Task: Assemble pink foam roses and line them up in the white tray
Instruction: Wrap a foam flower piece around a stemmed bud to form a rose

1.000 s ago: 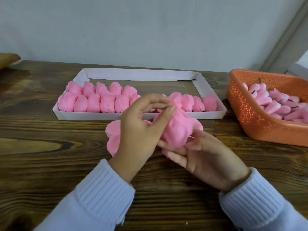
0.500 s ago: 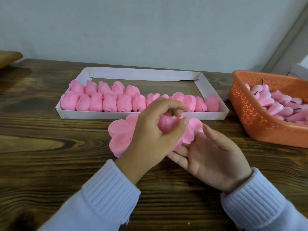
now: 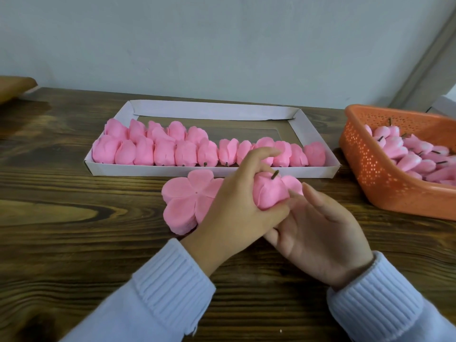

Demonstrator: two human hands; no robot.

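Note:
My left hand (image 3: pixel 237 203) grips a pink foam rose (image 3: pixel 270 192) just in front of the white tray (image 3: pixel 212 110), its short dark stem pointing up and away. My right hand (image 3: pixel 318 233) lies palm up beside and under the rose, fingers loosely spread, touching the rose's lower edge. A stack of flat pink petal pieces (image 3: pixel 188 201) lies on the table to the left of the rose, partly behind my left hand. Several finished roses (image 3: pixel 160 149) stand in rows along the tray's near side.
An orange perforated basket (image 3: pixel 377 183) at the right holds several pink buds with dark stems. The wooden table (image 3: pixel 74 230) stretches to the left and toward me. A brown object (image 3: pixel 14 87) pokes in at the far left edge.
My left hand has closed the petals around the bud and turned the rose stem-up. My right hand has opened and dropped lower beside it. The petal stack is more exposed.

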